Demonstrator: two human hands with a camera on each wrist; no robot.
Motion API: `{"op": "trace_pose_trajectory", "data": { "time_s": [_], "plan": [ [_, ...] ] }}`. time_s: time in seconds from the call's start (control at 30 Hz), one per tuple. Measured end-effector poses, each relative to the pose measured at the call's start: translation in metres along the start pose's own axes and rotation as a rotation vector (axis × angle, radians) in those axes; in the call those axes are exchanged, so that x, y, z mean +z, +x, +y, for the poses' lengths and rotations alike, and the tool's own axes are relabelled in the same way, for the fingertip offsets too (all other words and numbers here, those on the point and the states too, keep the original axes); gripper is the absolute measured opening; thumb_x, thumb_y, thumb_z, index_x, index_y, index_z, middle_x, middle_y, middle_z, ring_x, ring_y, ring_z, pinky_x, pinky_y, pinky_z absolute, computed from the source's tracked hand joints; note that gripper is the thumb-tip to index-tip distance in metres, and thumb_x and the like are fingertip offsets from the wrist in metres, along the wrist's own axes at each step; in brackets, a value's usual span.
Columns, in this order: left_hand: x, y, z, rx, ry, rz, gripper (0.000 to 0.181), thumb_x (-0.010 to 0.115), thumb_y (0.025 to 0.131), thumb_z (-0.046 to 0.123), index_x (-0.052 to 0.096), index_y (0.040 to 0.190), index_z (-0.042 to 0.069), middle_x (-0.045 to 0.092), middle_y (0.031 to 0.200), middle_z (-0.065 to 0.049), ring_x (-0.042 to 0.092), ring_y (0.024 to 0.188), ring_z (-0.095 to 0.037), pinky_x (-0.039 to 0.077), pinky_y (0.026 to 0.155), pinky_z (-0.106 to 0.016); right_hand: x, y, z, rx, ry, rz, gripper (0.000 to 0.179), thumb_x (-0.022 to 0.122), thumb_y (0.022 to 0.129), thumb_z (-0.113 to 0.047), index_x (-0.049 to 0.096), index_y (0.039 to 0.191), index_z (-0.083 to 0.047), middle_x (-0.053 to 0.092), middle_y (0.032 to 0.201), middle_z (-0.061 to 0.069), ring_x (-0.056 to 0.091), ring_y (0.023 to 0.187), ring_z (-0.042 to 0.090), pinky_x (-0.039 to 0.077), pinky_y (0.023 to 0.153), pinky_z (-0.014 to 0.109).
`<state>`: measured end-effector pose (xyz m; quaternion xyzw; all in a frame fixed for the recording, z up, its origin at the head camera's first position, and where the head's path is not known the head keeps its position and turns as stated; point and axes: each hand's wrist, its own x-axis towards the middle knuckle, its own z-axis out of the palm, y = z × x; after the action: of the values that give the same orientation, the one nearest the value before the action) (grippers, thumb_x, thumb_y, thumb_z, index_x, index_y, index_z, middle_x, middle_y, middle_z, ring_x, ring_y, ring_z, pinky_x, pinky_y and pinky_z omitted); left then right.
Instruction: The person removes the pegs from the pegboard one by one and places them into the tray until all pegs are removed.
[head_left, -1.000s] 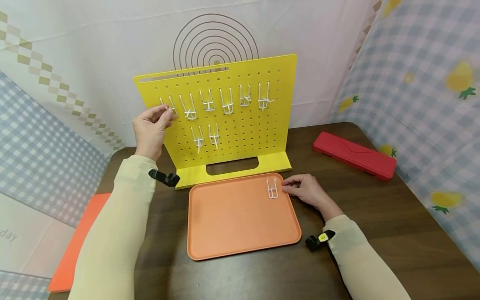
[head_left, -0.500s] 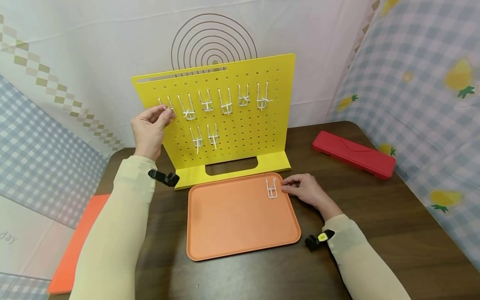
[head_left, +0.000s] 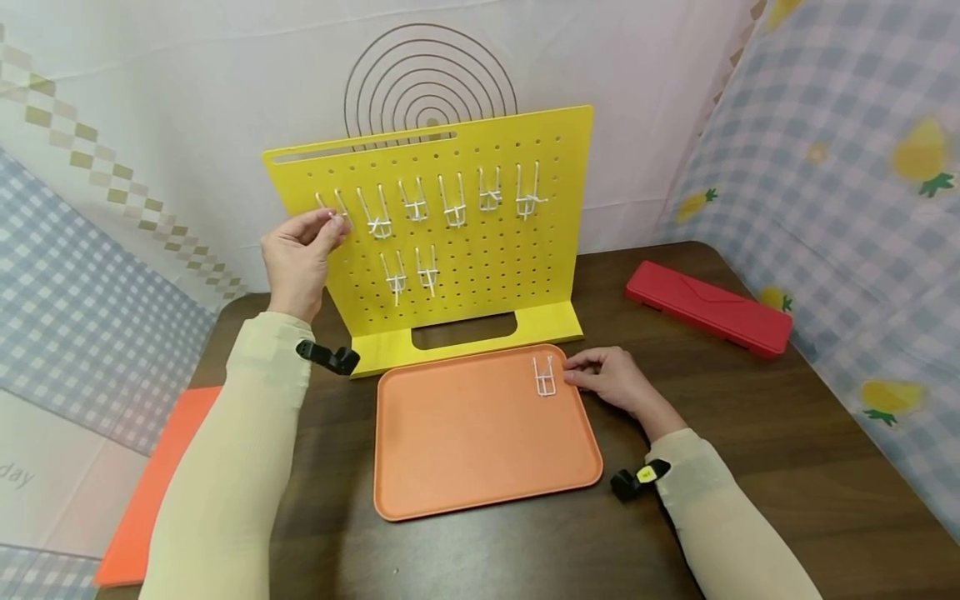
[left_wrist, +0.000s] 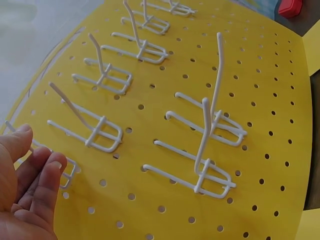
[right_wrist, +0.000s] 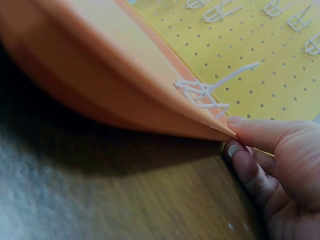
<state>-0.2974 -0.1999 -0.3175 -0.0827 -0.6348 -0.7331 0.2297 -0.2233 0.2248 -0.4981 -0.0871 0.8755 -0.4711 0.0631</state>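
At the upper left of the board (head_left: pixel 525 133), the left hand (head_left: pixel 300 258) pinches a hook (head_left: pixel 341 201) between thumb and fingertips. Rightward along the board's upper part hang five more hooks (head_left: pixel 453 215), with a lower pair (head_left: pixel 427 275) beneath. The tray (head_left: pixel 472 442) lies before the board, bearing a loose hook (head_left: pixel 545 379) near its far right corner. Just beside that, the right hand (head_left: pixel 611 379) grips the tray's rim, thumb above. Right of the board lies a red case (head_left: pixel 708 308).

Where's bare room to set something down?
The orange tray left of its single white hook, and the tabletop between the red case and right sleeve. Crowded: the upper yellow pegboard, with hanging hooks and the left hand.
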Motion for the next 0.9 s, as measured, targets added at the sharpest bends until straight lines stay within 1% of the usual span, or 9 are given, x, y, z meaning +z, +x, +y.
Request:
{"op": "trace_pose_trajectory", "data": {
  "time_s": [0.1,0.23,0.37,0.5,0.67,0.77,0.8,0.9],
  "plan": [
    [-0.001,-0.002,0.002,0.007,0.007,-0.008,0.032,0.076,0.08,0.011,0.069,0.104,-0.01,0.072,0.092,-0.014,0.069,0.084,-0.022,0.054,0.076,-0.025,0.0,0.0,-0.001,0.006,-0.009,-0.009,0.02,0.078,0.083,-0.026,0.075,0.098,-0.014,0.07,0.088,0.001,0.062,0.078,0.017,0.052,0.066,0.028],
    [-0.003,-0.007,0.007,0.032,0.022,-0.011,0.032,0.076,0.081,0.011,0.069,0.104,-0.01,0.072,0.092,-0.015,0.069,0.083,-0.022,0.054,0.076,-0.025,0.001,0.0,-0.002,0.016,-0.02,-0.01,0.021,0.077,0.083,-0.028,0.075,0.099,-0.015,0.07,0.089,0.001,0.062,0.078,0.018,0.052,0.066,0.029],
    [-0.004,-0.019,0.013,0.077,0.021,-0.004,0.03,0.075,0.082,0.01,0.069,0.102,-0.011,0.072,0.09,-0.015,0.069,0.081,-0.022,0.054,0.074,-0.026,0.0,-0.001,-0.003,0.011,-0.029,-0.008,0.021,0.077,0.084,-0.027,0.075,0.1,-0.014,0.07,0.091,0.002,0.061,0.079,0.017,0.052,0.067,0.029],
    [-0.004,-0.043,0.018,0.124,-0.02,0.019,0.024,0.075,0.082,0.006,0.07,0.098,-0.011,0.072,0.088,-0.019,0.069,0.077,-0.024,0.055,0.072,-0.027,-0.001,-0.002,-0.003,0.007,-0.037,-0.008,0.02,0.076,0.084,-0.026,0.075,0.1,-0.014,0.07,0.092,0.002,0.062,0.08,0.017,0.052,0.067,0.028],
    [-0.002,-0.081,0.017,0.172,-0.061,0.048,0.017,0.073,0.082,0.0,0.071,0.096,-0.011,0.071,0.085,-0.02,0.069,0.072,-0.024,0.056,0.069,-0.028,-0.002,-0.002,-0.004,0.008,-0.029,-0.004,0.02,0.076,0.084,-0.025,0.075,0.1,-0.013,0.071,0.091,0.002,0.062,0.079,0.018,0.052,0.066,0.028],
    [-0.001,-0.102,0.014,0.165,-0.057,0.05,0.016,0.072,0.083,-0.001,0.071,0.096,-0.011,0.071,0.084,-0.018,0.068,0.071,-0.022,0.057,0.069,-0.029,-0.001,-0.002,-0.004,0.006,-0.026,-0.002,0.022,0.077,0.084,-0.026,0.075,0.101,-0.013,0.071,0.09,0.002,0.062,0.078,0.018,0.052,0.066,0.028],
    [0.0,-0.108,0.014,0.161,-0.043,0.051,0.016,0.072,0.083,-0.001,0.071,0.096,-0.011,0.071,0.084,-0.017,0.068,0.071,-0.021,0.057,0.069,-0.028,0.0,-0.003,-0.004,0.006,-0.026,-0.003,0.023,0.077,0.084,-0.027,0.075,0.102,-0.013,0.071,0.09,0.002,0.062,0.078,0.018,0.052,0.066,0.028],
    [0.001,-0.123,0.012,0.137,-0.004,0.05,0.016,0.072,0.083,-0.001,0.072,0.096,-0.009,0.071,0.084,-0.014,0.068,0.072,-0.019,0.057,0.07,-0.027,0.002,-0.003,-0.003,0.008,-0.021,-0.003,0.025,0.077,0.083,-0.029,0.075,0.102,-0.013,0.071,0.091,0.002,0.063,0.078,0.018,0.053,0.067,0.028]
  ]
}}
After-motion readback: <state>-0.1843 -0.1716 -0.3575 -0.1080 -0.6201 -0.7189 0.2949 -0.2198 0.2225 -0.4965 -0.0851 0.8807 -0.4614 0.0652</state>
